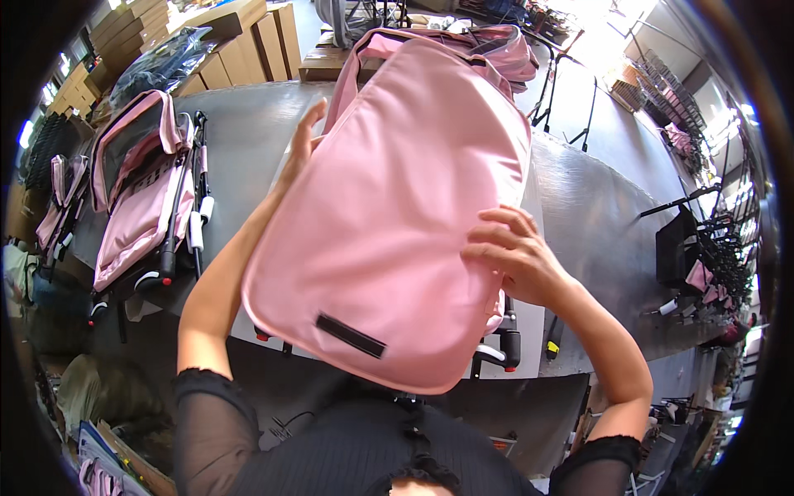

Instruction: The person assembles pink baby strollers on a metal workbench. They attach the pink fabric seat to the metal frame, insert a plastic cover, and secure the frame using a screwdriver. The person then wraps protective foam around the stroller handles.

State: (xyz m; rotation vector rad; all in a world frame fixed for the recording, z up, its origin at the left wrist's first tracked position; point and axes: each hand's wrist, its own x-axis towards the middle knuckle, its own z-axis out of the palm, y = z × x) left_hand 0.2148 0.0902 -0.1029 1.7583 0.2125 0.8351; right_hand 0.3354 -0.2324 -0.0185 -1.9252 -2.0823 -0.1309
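Observation:
A large pink fabric panel (405, 190) with rounded corners and piped edges lies in front of me, slightly tilted. Near its close end is a short black strip (351, 336). My left hand (306, 142) is at the panel's far left edge, fingers stretched out and partly hidden behind it. On the right edge, my right hand (517, 252) curls its fingers over the top surface, the edge held in its grip. Beneath the panel, a black tube end with a white lever (496, 355) sticks out. More pink fabric (504, 54) bunches beyond the far end.
The grey metal table (595, 223) extends to both sides. Folded pink frames with black tubes (141, 198) stand at left. Cardboard boxes (248, 50) are stacked behind. A yellow-and-black item (552, 350) lies by the near edge. Black frame parts (711, 248) crowd the right side.

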